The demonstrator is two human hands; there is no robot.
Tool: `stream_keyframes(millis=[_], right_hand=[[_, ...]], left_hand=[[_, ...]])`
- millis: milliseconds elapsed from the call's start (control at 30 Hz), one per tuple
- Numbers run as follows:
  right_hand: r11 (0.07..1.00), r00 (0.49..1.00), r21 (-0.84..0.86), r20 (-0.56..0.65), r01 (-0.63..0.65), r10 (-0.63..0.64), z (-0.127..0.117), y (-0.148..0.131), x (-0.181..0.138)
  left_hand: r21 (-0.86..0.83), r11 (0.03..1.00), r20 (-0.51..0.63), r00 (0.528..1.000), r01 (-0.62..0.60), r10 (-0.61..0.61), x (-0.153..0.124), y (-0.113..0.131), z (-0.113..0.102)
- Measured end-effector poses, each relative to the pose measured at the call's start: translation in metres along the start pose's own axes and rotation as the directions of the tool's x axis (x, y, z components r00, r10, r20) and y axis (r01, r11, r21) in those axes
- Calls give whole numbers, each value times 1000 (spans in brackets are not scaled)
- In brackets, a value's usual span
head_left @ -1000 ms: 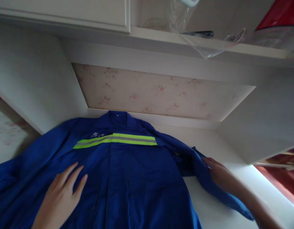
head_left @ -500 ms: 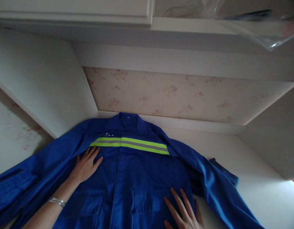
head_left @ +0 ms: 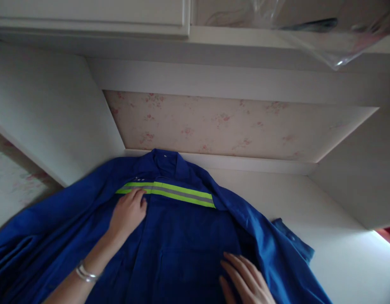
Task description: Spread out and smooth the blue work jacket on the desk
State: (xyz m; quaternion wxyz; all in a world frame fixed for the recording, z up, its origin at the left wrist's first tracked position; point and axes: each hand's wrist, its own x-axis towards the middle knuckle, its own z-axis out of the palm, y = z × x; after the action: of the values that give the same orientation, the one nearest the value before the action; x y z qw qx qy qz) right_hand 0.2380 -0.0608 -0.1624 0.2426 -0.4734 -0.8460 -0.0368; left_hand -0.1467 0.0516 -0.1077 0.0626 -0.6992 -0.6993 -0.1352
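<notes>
A blue work jacket (head_left: 188, 236) with a yellow and grey reflective stripe (head_left: 179, 193) lies spread face up on a white desk (head_left: 340, 257), collar toward the wall. My left hand (head_left: 128, 214) rests on the jacket's chest just below the stripe, fingers bent, fingertips touching the stripe's left end. A silver bracelet (head_left: 85, 272) is on that wrist. My right hand (head_left: 245, 280) lies flat on the lower right of the jacket front, fingers stretched out. The right sleeve (head_left: 286, 253) runs down over the desk.
The desk sits in an alcove with floral wallpaper (head_left: 233, 126) behind and white side panels (head_left: 49, 114). A white shelf (head_left: 245, 42) and cabinet door hang overhead, with a clear plastic bag (head_left: 328, 46) drooping off the shelf. Something red (head_left: 388, 236) shows at the right edge.
My left hand slid up the jacket's chest to the stripe and its fingers curled. My right hand left the right sleeve and came to rest flat on the jacket's lower front.
</notes>
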Motion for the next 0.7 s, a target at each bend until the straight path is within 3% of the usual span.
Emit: stream_keyframes(millis=[133,233,333,400,500,700], right_hand=[[981,970,-44,-162,-189,180,-49,26,50],[953,956,-84,-26,-292,291,-40,46,83],[926,890,-62,260,-371,374,-5,70,100],[907,833,-31,386,-419,397,17,83,105],[893,817,10,410,-449,406,34,97,106],[845,833,165,341,-510,436,34,118,106]], left_hand=[[-139,967,-38,977,-214,211,1,103,12],[-184,946,-27,964,-267,266,-3,137,42],[-206,929,2,949,-309,316,-11,139,64],[-210,916,21,935,-343,355,-19,134,69],[-207,904,60,917,-375,394,-30,125,67],[-198,907,107,912,-371,396,-38,116,64]])
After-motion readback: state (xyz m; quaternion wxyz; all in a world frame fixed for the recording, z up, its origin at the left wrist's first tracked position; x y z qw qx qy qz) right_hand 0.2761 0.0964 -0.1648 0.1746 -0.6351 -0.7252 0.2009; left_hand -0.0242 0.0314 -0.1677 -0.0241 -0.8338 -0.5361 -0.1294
